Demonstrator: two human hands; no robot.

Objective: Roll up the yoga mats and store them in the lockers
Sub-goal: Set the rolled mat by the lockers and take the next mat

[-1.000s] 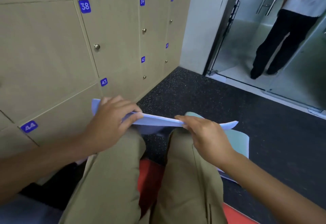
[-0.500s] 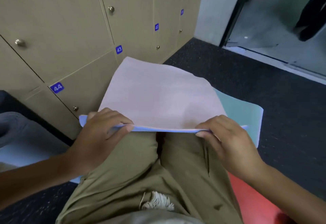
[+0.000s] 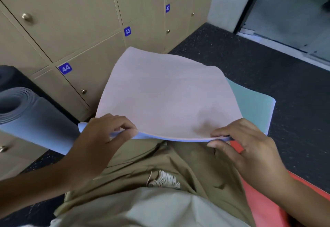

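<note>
Both the left hand (image 3: 100, 137) and right hand (image 3: 244, 146) pinch the pink mat's (image 3: 167, 94) near edge, its length running away toward frame top.

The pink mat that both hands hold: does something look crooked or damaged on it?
No damage shows. The pink mat is bowed, its far corners curling. The left hand and right hand pinch its near edge, not yet rolled. The teal mat below sticks out on the right, so the two are not aligned.
</note>
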